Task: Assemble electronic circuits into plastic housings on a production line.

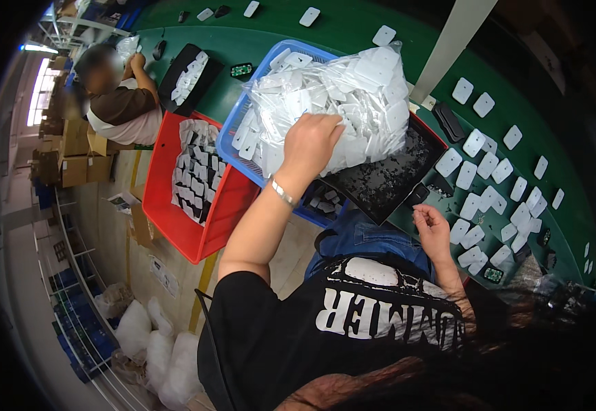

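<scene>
A clear plastic bag [366, 103] packed with white rounded plastic covers lies across a blue basket [226, 140] and over part of a black tray [380, 188]. My left hand [312, 144], with a metal band at the wrist, is closed on the bag's top; its fingertips are partly hidden. Close to the tray's near right corner, my right hand [433, 229] has its fingers drawn together beside a small black piece [418, 194]. Whether they pinch something is too small to tell. Small dark bits cover the tray's floor.
Many white covers [486, 168] lie scattered over the green table [425, 44] at right. A red bin [157, 192] holding white pieces stands at left. A grey post [452, 41] rises behind the tray. Farther left, another person [123, 103] works beside a black box [169, 85].
</scene>
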Action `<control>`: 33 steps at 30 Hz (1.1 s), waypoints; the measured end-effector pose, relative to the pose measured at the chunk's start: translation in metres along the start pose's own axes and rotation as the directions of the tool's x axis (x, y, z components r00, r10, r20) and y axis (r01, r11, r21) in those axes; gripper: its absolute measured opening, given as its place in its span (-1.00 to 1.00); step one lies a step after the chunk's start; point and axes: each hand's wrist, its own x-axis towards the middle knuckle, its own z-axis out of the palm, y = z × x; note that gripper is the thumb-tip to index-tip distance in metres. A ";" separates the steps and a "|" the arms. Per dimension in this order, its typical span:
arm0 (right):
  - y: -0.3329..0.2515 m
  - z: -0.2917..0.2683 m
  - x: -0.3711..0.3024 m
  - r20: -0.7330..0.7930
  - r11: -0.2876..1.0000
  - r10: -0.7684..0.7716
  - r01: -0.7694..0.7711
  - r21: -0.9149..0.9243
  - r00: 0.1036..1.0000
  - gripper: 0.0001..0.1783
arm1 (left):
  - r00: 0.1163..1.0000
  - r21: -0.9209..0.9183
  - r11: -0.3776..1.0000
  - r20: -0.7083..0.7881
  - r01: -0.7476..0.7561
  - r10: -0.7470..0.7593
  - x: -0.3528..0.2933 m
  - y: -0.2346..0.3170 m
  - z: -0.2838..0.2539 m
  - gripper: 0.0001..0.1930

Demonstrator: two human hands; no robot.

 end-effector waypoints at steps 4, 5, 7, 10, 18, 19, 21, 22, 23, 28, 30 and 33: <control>-0.009 0.009 -0.001 0.076 0.998 -0.025 0.029 -0.061 0.997 -0.85 | 0.917 0.257 0.964 0.364 0.072 -0.166 0.031 0.003 0.015 -0.76; -0.011 0.009 -0.004 0.109 0.996 -0.025 0.034 -0.080 0.994 -0.84 | 0.914 0.248 0.967 0.373 0.068 -0.160 0.036 0.001 0.021 -0.76; -0.006 0.010 -0.010 0.103 0.999 -0.011 0.017 -0.052 0.995 -0.85 | 0.825 0.242 0.958 0.503 0.152 -0.258 0.043 -0.006 0.024 -0.76; 0.003 0.009 -0.017 0.118 0.999 0.032 -0.030 -0.021 0.993 -0.85 | 0.889 0.122 0.977 0.408 0.175 -0.211 0.040 -0.014 0.024 -0.79; -0.031 0.006 0.036 0.003 0.944 -0.125 0.120 -0.307 0.992 -0.84 | 0.931 -0.303 0.885 0.207 0.353 -0.300 0.029 -0.016 -0.004 -0.80; -0.037 0.012 0.051 0.012 0.908 -0.198 0.188 -0.374 0.980 -0.84 | 0.923 -0.432 0.816 0.182 0.384 -0.338 0.027 -0.016 -0.006 -0.82; -0.041 0.030 0.079 0.107 0.774 -0.224 0.244 -0.585 0.969 -0.86 | 0.945 -0.477 0.822 0.066 0.311 -0.320 0.017 -0.019 -0.006 -0.84; -0.035 0.037 0.095 0.113 0.772 -0.226 0.249 -0.585 0.968 -0.86 | 0.938 -0.618 0.729 0.041 0.295 -0.345 0.011 -0.022 -0.004 -0.84; -0.026 0.044 0.110 0.194 0.643 -0.120 0.225 -0.732 0.974 -0.85 | 0.931 -0.744 0.615 0.024 0.260 -0.365 0.008 -0.021 -0.004 -0.84; -0.015 0.065 0.142 0.234 0.390 0.142 0.163 -0.907 0.962 -0.75 | 0.791 -0.894 -0.011 0.401 0.447 -0.462 -0.025 0.006 -0.009 -0.81; -0.017 0.069 0.145 0.218 0.365 0.148 0.152 -0.919 0.965 -0.76 | 0.757 -0.865 -0.106 0.484 0.491 -0.439 -0.040 0.005 -0.003 -0.80; -0.010 0.069 0.151 0.198 0.322 0.138 0.145 -0.936 0.970 -0.77 | 0.738 -0.833 -0.243 0.553 0.497 -0.387 -0.054 0.005 0.004 -0.79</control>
